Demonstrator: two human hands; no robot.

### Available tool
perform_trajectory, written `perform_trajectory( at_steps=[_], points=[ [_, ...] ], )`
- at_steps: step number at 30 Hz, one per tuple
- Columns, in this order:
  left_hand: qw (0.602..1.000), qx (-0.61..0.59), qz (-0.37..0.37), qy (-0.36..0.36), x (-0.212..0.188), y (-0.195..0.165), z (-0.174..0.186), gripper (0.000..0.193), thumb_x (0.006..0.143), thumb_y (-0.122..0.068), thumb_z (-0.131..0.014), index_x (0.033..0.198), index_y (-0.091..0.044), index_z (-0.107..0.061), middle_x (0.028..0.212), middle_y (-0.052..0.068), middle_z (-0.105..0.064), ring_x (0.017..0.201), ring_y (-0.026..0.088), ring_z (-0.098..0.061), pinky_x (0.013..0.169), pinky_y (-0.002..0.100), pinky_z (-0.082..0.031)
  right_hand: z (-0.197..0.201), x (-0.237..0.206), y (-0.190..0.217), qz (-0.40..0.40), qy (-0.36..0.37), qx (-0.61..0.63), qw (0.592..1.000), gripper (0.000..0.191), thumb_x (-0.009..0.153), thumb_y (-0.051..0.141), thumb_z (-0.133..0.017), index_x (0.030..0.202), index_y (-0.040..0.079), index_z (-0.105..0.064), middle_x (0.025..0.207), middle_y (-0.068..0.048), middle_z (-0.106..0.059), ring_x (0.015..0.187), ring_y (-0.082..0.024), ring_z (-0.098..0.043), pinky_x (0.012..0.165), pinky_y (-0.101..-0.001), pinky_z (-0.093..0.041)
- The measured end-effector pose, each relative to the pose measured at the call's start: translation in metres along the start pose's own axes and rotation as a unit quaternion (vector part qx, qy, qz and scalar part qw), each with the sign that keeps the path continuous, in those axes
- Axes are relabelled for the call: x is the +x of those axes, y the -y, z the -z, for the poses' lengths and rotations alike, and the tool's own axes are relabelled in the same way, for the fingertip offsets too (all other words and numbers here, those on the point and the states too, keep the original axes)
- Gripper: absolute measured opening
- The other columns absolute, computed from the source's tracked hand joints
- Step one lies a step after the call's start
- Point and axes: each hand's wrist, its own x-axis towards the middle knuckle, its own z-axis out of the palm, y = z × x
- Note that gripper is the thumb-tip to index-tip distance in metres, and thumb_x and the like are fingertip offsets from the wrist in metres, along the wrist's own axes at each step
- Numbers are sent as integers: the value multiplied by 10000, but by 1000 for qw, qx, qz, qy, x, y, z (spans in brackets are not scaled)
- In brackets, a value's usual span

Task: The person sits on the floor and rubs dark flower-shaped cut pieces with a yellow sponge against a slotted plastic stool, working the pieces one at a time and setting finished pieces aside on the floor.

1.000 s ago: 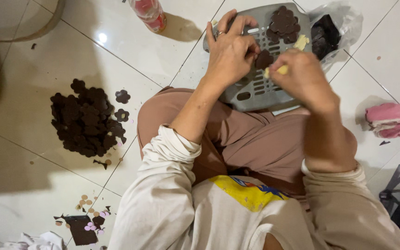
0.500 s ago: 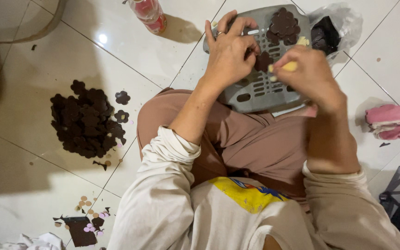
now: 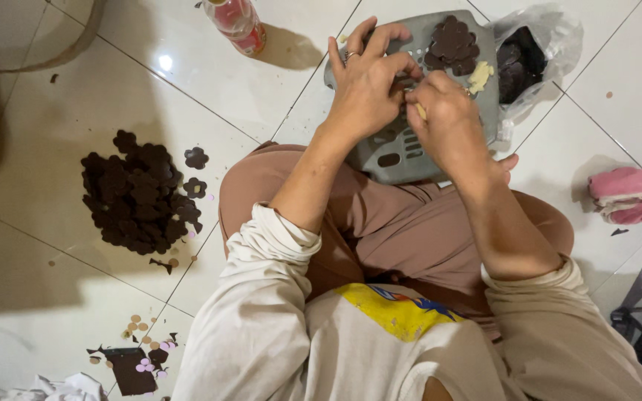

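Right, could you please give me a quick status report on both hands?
Left hand and right hand together over grey tray, fingers pinching a small piece, hidden. Dark flower cutouts stacked on tray. Nothing in the way.

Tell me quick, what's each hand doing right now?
Left hand: closed, pinching a small piece over the grey tray.
Right hand: closed on a small yellowish piece.

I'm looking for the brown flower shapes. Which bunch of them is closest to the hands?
The small stack of dark brown flower shapes on the grey tray, just beyond the right hand. The big pile lies far off on the floor.
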Motion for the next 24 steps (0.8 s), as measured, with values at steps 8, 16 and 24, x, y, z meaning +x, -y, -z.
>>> perform_trajectory(
  at_steps=[8,16,24],
  points=[
    [1000,1,-15,-8,-1,-1,-2,200,713,-75,-805,844,-227,-796,1367,-25,-565,1449,383,-325,1141,799,-53,10,1,-4,18,58,36,997,105,899,8,-772,977,-28,-711,1052,-154,-672,935,-344,-675,837,-437,-555],
    [999,27,-45,9,0,-14,8,201,681,-110,-818,833,-242,-821,1314,4,-569,1444,374,-286,1131,812,-6,49,0,-47,-102,72,255,959,48,990,10,-765,1036,18,-754,1055,-73,-701,989,-158,-670,874,-320,-565],
    [996,55,-66,39,-3,-23,3,261,653,-163,-897,878,-184,-767,1259,2,-581,1423,361,-343,1153,804,-73,60,-3,-72,-222,-118,557,792,147,1049,-103,-671,1194,-83,-684,1074,-151,-730,879,-147,-723,824,-240,-608]
  ],
)
